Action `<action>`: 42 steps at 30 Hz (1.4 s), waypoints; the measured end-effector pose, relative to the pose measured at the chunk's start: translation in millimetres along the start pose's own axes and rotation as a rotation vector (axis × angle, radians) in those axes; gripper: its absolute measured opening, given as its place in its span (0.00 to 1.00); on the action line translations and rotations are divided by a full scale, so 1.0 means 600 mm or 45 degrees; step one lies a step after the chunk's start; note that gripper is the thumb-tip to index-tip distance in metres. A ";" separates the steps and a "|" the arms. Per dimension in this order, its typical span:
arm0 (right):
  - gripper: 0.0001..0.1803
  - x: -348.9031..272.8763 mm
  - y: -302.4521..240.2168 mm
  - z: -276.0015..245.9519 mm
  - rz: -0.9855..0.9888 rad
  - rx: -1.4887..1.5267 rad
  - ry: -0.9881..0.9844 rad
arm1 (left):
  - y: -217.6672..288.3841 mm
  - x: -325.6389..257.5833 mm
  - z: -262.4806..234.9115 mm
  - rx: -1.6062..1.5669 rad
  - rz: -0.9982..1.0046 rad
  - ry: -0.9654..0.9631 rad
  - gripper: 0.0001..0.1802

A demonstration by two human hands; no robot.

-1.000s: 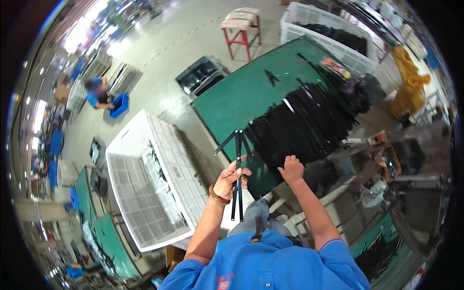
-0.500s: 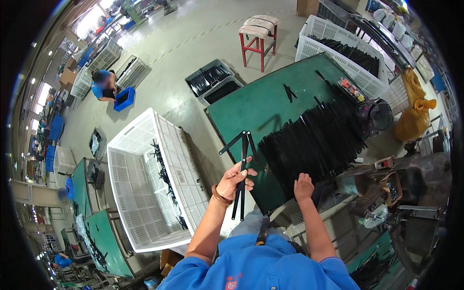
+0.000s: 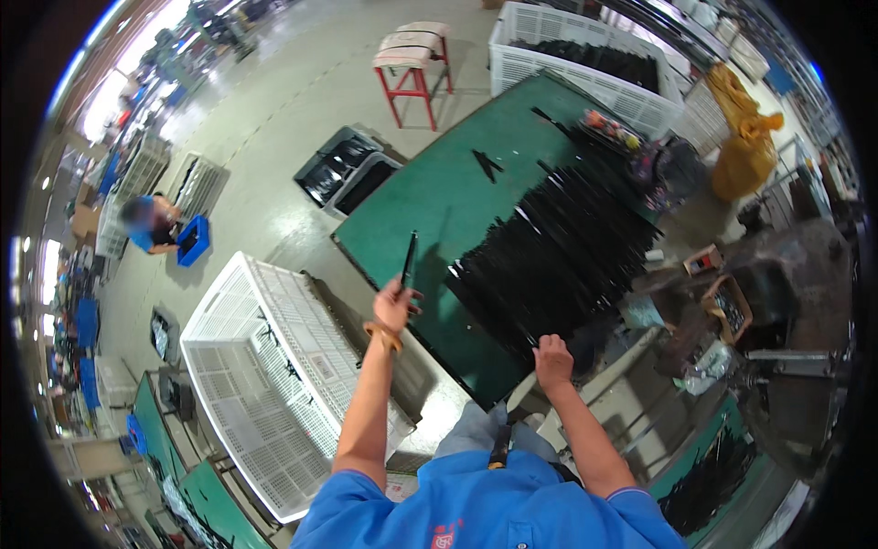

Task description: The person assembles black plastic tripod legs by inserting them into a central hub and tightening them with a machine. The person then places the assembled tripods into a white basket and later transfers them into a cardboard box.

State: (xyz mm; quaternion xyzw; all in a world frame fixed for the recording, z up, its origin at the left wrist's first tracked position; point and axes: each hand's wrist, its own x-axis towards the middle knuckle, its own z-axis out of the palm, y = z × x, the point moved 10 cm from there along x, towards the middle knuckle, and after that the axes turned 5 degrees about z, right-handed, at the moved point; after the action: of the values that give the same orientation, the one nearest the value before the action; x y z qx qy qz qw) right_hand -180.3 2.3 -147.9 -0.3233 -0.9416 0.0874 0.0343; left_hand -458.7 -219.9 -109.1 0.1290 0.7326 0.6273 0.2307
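My left hand, with a brown bangle at its wrist, is closed round a black hinged metal strip linkage. The linkage is folded narrow and points away from me over the left edge of the green table. My right hand has its fingers curled together at the near edge of a wide pile of black metal strips. Whatever lies between those fingers is too small to make out. Farther off on the tabletop rests a small crossed group of black strips.
Left of the table stands a large white crate with some black linkages inside. Grey bins, a red padded stool and another white crate stand beyond. A machine is at right. A person crouches far left.
The linkage in my left hand has gone from spread arms to a narrow folded shape. My left hand has shifted left and slightly away from me; my right hand stays by the pile's near edge.
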 end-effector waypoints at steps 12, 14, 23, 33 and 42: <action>0.21 -0.040 0.056 -0.039 0.168 0.024 0.013 | -0.035 0.069 -0.028 1.547 0.384 0.394 0.26; 0.20 -0.054 0.069 -0.038 0.202 0.029 0.023 | -0.005 -0.001 0.027 1.283 0.777 0.396 0.23; 0.09 -0.068 0.076 0.012 0.051 0.088 0.090 | -0.144 -0.258 0.329 0.311 0.138 -0.083 0.17; 0.07 -0.106 0.107 -0.129 0.089 0.489 0.357 | -0.200 -0.276 0.432 -0.635 -0.657 -0.179 0.22; 0.05 -0.093 0.217 0.001 0.662 1.819 -0.090 | -0.210 -0.315 0.417 -0.474 -0.730 -0.158 0.20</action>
State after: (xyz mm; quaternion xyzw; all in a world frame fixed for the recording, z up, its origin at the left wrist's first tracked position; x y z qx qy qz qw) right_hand -58.1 68.8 -173.0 -0.4311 -0.5503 0.6912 0.1833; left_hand -158.3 -117.8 -225.5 -0.0886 0.5965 0.6508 0.4612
